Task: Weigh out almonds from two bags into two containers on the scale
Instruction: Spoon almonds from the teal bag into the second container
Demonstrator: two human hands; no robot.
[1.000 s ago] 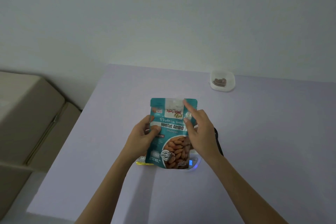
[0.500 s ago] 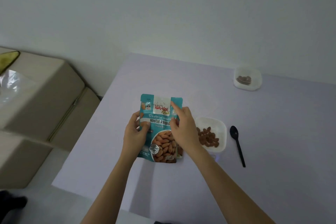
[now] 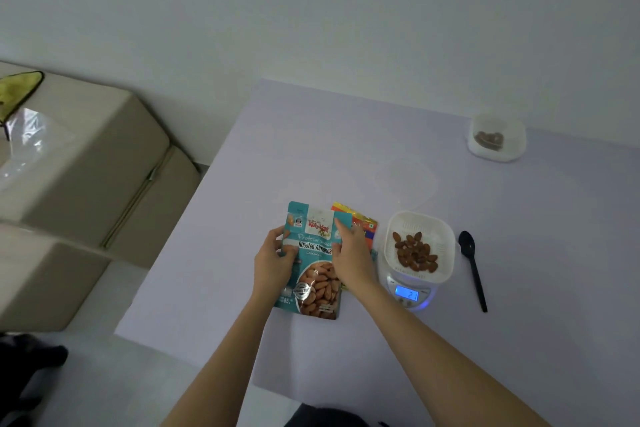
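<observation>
Head view. Both hands hold the teal roasted-almond pouch over the pale table. The left hand grips its left edge, thumb on the front face. The right hand grips the right edge, index finger lying up toward the top seal. A second bag, yellow and orange, lies partly hidden behind the pouch and the right hand.

Just to the right, a white container with almonds sits on the digital scale, whose lit display appears to read 21. A black spoon lies beside the scale. A second white container with a few almonds stands well apart at the far edge.

Judgement: the pouch is being set aside or resealed. To do it well, press the closure flat along its whole width, keep the pouch clear of the scale platform so the reading is undisturbed, and lay it where it will not knock the container.
</observation>
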